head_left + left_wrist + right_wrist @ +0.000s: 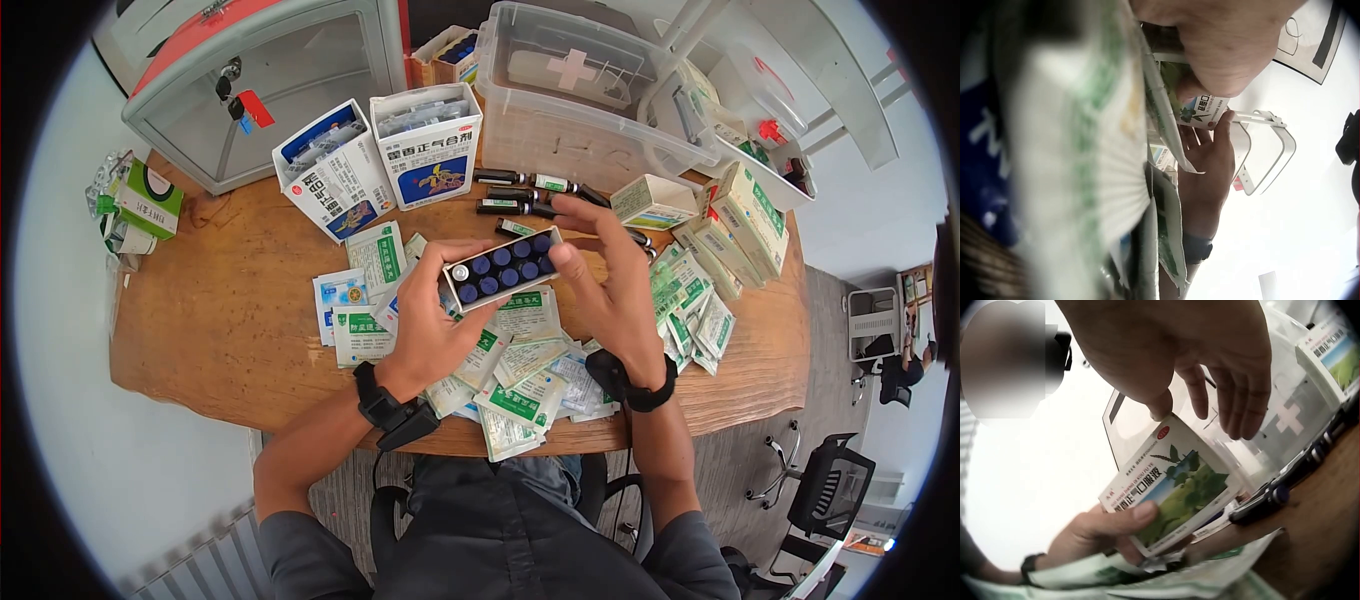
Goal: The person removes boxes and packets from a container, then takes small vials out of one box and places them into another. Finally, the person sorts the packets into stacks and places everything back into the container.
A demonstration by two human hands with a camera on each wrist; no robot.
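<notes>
A small open-topped medicine box (505, 270) packed with dark-capped vials is held over the table by my left hand (430, 325). One cap at its left end looks silver. Seen from the right wrist, the box (1188, 494) has a green leafy front, and the left thumb presses that face. My right hand (615, 285) is at the box's other end, thumb at the corner, its fingers extended and spread away from the box. Loose dark vials (505, 193) lie on the table just beyond. Green-and-white sachets (520, 400) are heaped under the hands.
Two white boxes (435, 165) of packs stand at the back left, before a grey-framed cabinet (300, 100). A clear plastic bin (570, 140) with a cross sits behind. Cream boxes (740, 225) and more sachets (690, 310) occupy the right side. A green box (150, 200) is far left.
</notes>
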